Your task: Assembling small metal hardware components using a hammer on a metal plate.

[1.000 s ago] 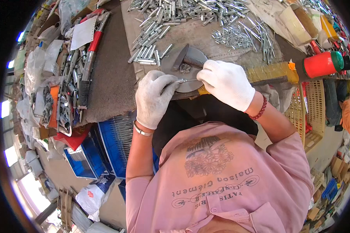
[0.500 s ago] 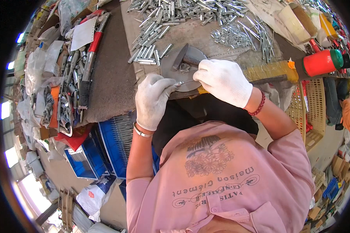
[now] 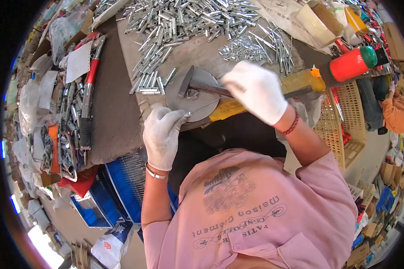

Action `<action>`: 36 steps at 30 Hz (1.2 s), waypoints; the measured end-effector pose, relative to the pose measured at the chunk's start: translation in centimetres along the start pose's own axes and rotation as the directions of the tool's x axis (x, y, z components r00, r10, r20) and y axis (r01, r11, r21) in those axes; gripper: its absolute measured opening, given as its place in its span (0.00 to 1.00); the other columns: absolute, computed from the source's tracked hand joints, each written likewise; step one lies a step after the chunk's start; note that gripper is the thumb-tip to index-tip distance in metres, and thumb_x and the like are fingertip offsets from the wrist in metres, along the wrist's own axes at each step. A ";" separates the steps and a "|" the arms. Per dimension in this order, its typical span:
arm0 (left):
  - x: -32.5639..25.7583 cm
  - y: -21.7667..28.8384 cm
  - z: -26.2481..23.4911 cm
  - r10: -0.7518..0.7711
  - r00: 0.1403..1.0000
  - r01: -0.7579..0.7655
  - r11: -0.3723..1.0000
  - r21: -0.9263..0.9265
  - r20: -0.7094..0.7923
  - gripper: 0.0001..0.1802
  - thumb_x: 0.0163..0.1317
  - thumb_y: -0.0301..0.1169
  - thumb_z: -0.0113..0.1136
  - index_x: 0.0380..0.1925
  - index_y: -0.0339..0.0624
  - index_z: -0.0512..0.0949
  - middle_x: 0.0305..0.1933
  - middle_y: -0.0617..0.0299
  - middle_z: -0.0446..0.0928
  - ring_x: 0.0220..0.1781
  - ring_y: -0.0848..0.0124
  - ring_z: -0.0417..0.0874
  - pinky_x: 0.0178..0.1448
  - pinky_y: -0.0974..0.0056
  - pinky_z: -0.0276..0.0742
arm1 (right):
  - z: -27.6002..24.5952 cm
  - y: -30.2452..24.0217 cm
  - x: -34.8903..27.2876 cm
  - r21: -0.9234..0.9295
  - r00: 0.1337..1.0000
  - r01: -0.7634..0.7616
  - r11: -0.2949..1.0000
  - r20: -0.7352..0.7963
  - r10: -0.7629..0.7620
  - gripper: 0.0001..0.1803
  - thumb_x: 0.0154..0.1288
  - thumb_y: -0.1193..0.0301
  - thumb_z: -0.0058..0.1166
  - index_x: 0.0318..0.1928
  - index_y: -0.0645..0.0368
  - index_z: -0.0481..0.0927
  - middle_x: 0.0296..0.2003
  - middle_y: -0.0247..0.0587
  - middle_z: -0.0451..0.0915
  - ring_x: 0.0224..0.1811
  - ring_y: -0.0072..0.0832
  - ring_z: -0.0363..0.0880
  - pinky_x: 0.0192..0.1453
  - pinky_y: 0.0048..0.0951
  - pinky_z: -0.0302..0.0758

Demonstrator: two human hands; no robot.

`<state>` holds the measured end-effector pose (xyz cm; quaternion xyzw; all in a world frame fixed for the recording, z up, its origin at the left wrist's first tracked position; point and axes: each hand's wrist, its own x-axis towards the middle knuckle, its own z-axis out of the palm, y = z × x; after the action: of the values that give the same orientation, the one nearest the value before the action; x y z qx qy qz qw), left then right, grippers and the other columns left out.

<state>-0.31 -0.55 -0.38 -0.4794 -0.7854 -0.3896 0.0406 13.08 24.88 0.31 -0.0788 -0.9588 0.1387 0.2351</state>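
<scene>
- The person's white-gloved left hand (image 3: 161, 139) is holding one end of a thin silver metal rod (image 3: 205, 106) just over the front edge of the brown worktop (image 3: 110, 112), its thumb and forefinger clamping together on that end.
- The rod is slanting up and right from those fingers across a round grey metal disc (image 3: 173, 89); whether it is touching the disc, one cannot tell.
- The disc is lying flat by the worktop's front edge.
- The person's white-gloved right hand (image 3: 256, 92) is showing blurred at the handle end of a dark hammer (image 3: 204, 87), its fingers bending there; one cannot tell whether they are clamping on it.
- The hammer is lying across the disc, its head pointing toward the worktop's left edge.
- A large heap of short silver metal tubes (image 3: 179, 22) is spreading toward the worktop's far edge.
- A smaller heap of little silver metal pins (image 3: 243, 49) is sitting to its right, with loose long silver rods (image 3: 281, 51) lying beside it.
- A red cylindrical container with a green cap (image 3: 348, 66) is lying near the worktop's right edge.
</scene>
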 end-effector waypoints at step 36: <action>-1.2 -1.8 1.3 0.005 1.000 -0.005 1.000 -0.021 -0.026 0.13 0.54 0.23 0.72 0.40 0.47 0.85 0.39 0.58 0.78 0.43 0.53 0.83 0.46 0.51 0.79 | 3.6 -6.2 3.2 0.467 0.972 0.091 0.879 0.149 -0.180 0.24 0.65 0.80 0.60 0.61 0.52 0.84 0.34 0.32 0.88 0.43 0.39 0.85 0.53 0.39 0.80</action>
<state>-0.62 -1.02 -2.83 -0.4765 -0.7795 -0.4039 0.0469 8.07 18.90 0.47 0.0597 -0.9201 0.3503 0.1649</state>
